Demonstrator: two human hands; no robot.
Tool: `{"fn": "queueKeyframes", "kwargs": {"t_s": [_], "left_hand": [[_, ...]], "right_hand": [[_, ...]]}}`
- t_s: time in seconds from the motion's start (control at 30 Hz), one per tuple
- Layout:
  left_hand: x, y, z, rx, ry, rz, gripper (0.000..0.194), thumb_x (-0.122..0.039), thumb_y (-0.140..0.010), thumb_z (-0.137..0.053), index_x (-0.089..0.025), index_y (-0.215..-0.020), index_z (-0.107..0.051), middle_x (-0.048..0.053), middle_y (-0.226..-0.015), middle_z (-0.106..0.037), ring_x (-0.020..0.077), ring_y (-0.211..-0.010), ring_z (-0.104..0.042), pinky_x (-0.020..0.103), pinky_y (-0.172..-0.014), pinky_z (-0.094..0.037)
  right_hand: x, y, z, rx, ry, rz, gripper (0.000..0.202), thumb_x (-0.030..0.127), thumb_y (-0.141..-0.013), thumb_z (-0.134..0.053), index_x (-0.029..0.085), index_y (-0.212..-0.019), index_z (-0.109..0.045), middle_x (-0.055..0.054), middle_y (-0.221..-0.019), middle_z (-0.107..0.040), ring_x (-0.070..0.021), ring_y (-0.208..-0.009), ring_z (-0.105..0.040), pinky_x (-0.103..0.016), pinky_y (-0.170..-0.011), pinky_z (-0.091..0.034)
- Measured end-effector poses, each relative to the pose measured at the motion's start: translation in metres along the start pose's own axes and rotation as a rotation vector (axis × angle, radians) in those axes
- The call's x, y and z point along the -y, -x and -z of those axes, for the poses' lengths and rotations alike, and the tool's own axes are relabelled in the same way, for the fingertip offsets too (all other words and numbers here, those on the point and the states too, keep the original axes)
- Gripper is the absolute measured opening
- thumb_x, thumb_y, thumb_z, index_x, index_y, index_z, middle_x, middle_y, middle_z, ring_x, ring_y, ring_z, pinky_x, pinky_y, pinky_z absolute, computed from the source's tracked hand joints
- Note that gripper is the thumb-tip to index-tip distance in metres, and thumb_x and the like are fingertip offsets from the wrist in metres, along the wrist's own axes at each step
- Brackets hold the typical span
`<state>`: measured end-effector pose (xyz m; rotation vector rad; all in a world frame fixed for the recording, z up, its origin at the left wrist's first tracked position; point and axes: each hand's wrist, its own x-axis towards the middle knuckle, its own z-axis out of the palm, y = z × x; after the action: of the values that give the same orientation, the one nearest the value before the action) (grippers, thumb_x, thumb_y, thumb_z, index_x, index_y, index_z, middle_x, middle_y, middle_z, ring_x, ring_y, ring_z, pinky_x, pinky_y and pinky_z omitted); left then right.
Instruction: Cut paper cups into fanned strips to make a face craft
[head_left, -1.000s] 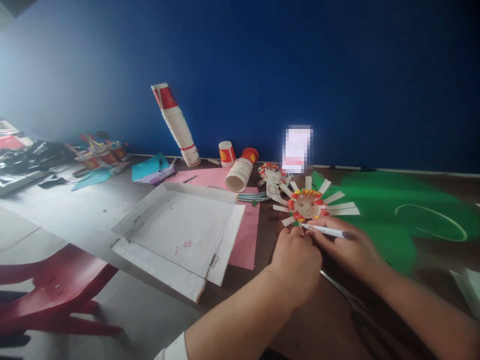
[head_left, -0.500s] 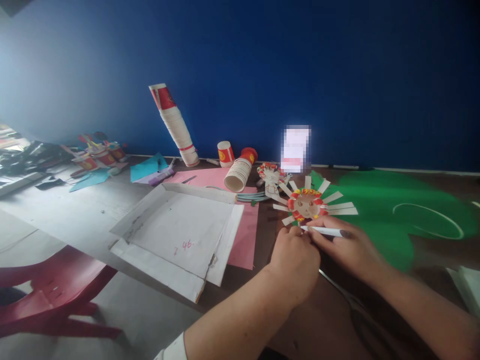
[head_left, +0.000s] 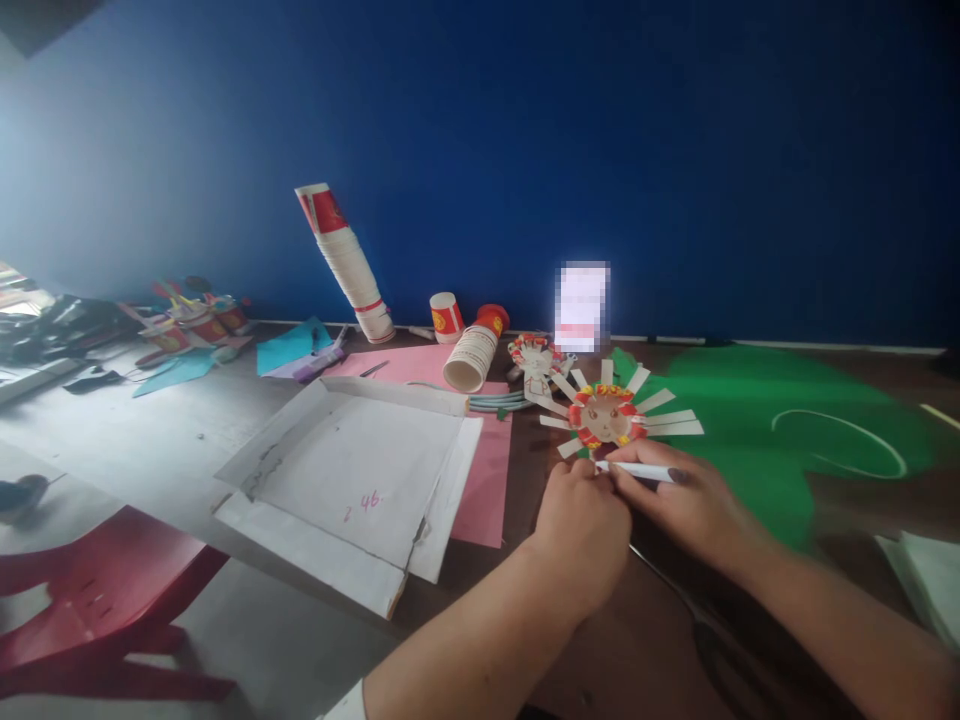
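A figure cut from a paper cup [head_left: 606,412] stands out beyond my hands, with a face drawn on its round base and white strips fanning out around a red and yellow rim. My left hand [head_left: 583,530] is closed at its lower edge and grips it there; the fingertips are partly hidden. Between the fingers of my right hand [head_left: 694,500] is a white marker pen [head_left: 641,470], its tip just under the face, close to my left fingers. Behind to the left is a smaller, similar paper-cup figure [head_left: 536,365].
A white cardboard tray [head_left: 360,460] lies left, over pink paper [head_left: 487,480]. Stacked paper cups [head_left: 352,270] lean against the blue wall, near a toppled cup stack [head_left: 471,360]. Green paper [head_left: 735,400] covers the right side. A glowing, blurred-out screen [head_left: 583,305] is behind. A red chair [head_left: 112,580] stands lower left.
The view has shifted slightly, so everything sits a little lower and further left. The pen tip stays near the lower edge of the figure, and both hands keep their hold.
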<state>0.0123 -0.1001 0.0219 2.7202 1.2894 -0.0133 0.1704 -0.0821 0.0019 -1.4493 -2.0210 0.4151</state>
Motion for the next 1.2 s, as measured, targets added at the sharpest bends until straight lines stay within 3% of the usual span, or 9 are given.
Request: {"fn": "queueKeyframes", "kwargs": {"t_s": [0.07, 0.17, 0.27, 0.33, 0.47, 0.63, 0.97, 1.2], "left_hand": [[0.0, 0.001, 0.001, 0.007, -0.006, 0.001, 0.023, -0.02, -0.093, -0.053, -0.011, -0.102, -0.071, 0.012, -0.107, -0.071, 0.0274, -0.108, -0.058, 0.04, -0.089, -0.046], [0.0, 0.002, 0.002, -0.027, -0.035, -0.012, 0.027, -0.019, -0.095, -0.048, -0.01, -0.11, -0.069, 0.012, -0.118, -0.069, 0.0264, -0.106, -0.058, 0.039, -0.087, -0.046], [0.0, 0.003, 0.002, -0.044, -0.059, -0.016, 0.025, -0.021, -0.095, -0.05, -0.01, -0.109, -0.067, 0.012, -0.119, -0.068, 0.025, -0.101, -0.059, 0.038, -0.085, -0.047], [0.0, 0.003, 0.002, -0.032, -0.067, 0.002, 0.024, -0.02, -0.094, -0.05, -0.011, -0.109, -0.067, 0.011, -0.118, -0.068, 0.0245, -0.102, -0.059, 0.038, -0.085, -0.047], [0.001, 0.002, 0.001, -0.019, -0.084, 0.005, 0.027, -0.019, -0.095, -0.049, -0.011, -0.113, -0.066, 0.013, -0.121, -0.068, 0.0244, -0.104, -0.059, 0.038, -0.086, -0.047], [0.001, 0.003, 0.003, -0.005, -0.112, -0.007, 0.028, -0.021, -0.096, -0.049, -0.012, -0.114, -0.067, 0.012, -0.122, -0.069, 0.0241, -0.105, -0.06, 0.037, -0.088, -0.047], [-0.001, 0.004, 0.008, 0.011, -0.08, 0.009, 0.03, -0.019, -0.096, -0.047, -0.011, -0.117, -0.066, 0.012, -0.12, -0.069, 0.0253, -0.108, -0.059, 0.039, -0.089, -0.048], [-0.003, 0.005, 0.012, 0.02, -0.062, 0.026, 0.029, -0.018, -0.097, -0.045, -0.011, -0.115, -0.066, 0.012, -0.118, -0.069, 0.0259, -0.108, -0.058, 0.04, -0.091, -0.046]], "right_hand": [[0.0, 0.002, 0.001, -0.024, -0.008, 0.022, 0.017, 0.038, -0.09, -0.057, 0.029, -0.087, -0.072, -0.001, -0.091, -0.08, -0.0238, -0.081, -0.075, -0.035, -0.07, -0.057], [-0.002, 0.007, 0.009, -0.197, -0.064, 0.038, 0.022, 0.04, -0.092, -0.055, 0.028, -0.098, -0.073, -0.004, -0.096, -0.08, -0.0249, -0.086, -0.075, -0.036, -0.076, -0.058], [-0.004, 0.009, 0.02, -0.408, -0.116, -0.076, 0.031, 0.042, -0.095, -0.053, 0.025, -0.113, -0.071, -0.006, -0.087, -0.078, -0.0222, -0.071, -0.073, -0.034, -0.067, -0.059], [-0.007, 0.008, 0.025, -0.466, -0.104, -0.123, 0.035, 0.044, -0.096, -0.053, 0.024, -0.119, -0.07, -0.006, -0.089, -0.078, -0.0209, -0.066, -0.072, -0.035, -0.067, -0.058], [-0.017, -0.001, 0.026, -0.446, -0.08, -0.104, 0.035, 0.046, -0.094, -0.056, 0.028, -0.122, -0.067, -0.007, -0.109, -0.077, -0.0239, -0.082, -0.075, -0.039, -0.081, -0.058], [-0.023, -0.011, 0.018, -0.363, -0.072, -0.103, 0.036, 0.049, -0.091, -0.061, 0.029, -0.12, -0.065, -0.007, -0.113, -0.078, -0.0289, -0.102, -0.074, -0.042, -0.086, -0.056], [-0.024, -0.019, 0.012, -0.298, -0.046, -0.217, 0.038, 0.05, -0.084, -0.068, 0.027, -0.113, -0.064, -0.006, -0.101, -0.081, -0.0318, -0.094, -0.076, -0.043, -0.078, -0.057], [-0.025, -0.021, 0.004, -0.317, -0.045, -0.201, 0.03, 0.046, -0.082, -0.068, 0.027, -0.106, -0.064, -0.005, -0.091, -0.08, -0.0292, -0.083, -0.076, -0.039, -0.073, -0.056]]}}
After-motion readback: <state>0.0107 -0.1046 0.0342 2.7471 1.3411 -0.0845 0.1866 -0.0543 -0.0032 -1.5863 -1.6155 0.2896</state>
